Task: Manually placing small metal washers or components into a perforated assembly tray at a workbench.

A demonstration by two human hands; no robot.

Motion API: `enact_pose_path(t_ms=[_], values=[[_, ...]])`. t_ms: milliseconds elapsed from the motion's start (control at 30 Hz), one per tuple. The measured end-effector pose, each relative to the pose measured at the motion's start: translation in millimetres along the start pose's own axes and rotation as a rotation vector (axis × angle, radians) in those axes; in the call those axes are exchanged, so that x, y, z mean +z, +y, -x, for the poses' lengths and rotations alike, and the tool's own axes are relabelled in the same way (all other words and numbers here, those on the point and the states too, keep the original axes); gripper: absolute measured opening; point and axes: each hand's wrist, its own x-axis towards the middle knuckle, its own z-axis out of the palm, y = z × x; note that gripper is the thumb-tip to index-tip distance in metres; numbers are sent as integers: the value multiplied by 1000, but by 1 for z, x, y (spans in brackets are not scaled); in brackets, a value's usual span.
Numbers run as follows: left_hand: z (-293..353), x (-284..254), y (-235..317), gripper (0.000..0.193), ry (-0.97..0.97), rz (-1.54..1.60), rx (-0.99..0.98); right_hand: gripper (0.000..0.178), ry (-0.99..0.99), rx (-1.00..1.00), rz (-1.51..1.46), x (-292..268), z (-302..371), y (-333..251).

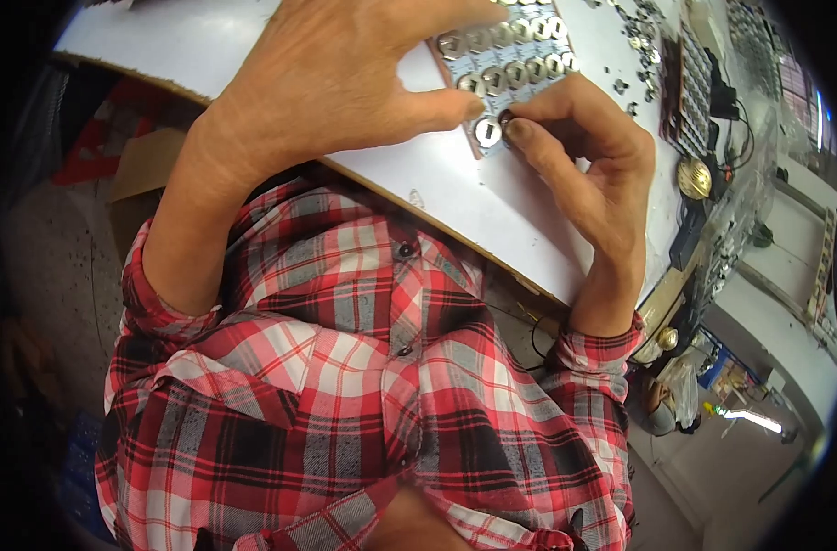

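Note:
A light blue panel (501, 97) lies on the white tabletop, carrying rows of round silvery coin-sized parts. One such round silvery part (487, 131) sits at the panel's near corner. My left hand (313, 87) spreads over the panel's left side, its thumb stretched to the edge and its fingers apart, partly cut off by the upper border. With thumb and forefinger, my right hand (607, 151) pinches a small dark-edged round part (506, 119) right beside that corner part. Fingertips hide most of the pinched piece.
Small loose metal parts (644, 41) lie scattered at the far right of the table. Beyond them a second panel (689, 92) stands near dark cables and a gold-coloured round object (694, 178). The table's near edge (455, 236) runs before me; a cardboard box (147, 165) is below left.

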Motion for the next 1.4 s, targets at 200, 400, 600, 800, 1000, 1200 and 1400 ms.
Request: enact_pose_path(t_ms=[200, 400, 600, 800, 1000, 1200, 1400], values=[[3, 12, -13, 61, 137, 121, 108, 10, -6, 0, 4, 1, 0, -1], [0, 13, -11, 60, 145, 160, 106, 15, 518, -23, 329, -35, 3, 31], [1, 7, -9, 60, 97, 97, 88, 13, 455, -61, 564, -48, -2, 62], [2, -5, 0, 60, -13, -103, 42, 13, 501, -114, 730, -34, -6, 39], [0, -15, 11, 59, -92, -149, -35, 10, 220, 45, -329, -4, 3, -3], [-38, -39, 44, 58, -502, -242, -419, 10, 192, 32, -7, 6, 4, -1], [-1, -15, 10, 58, -88, -140, -47, 11, 251, -15, -32, 15, 2, 0]])
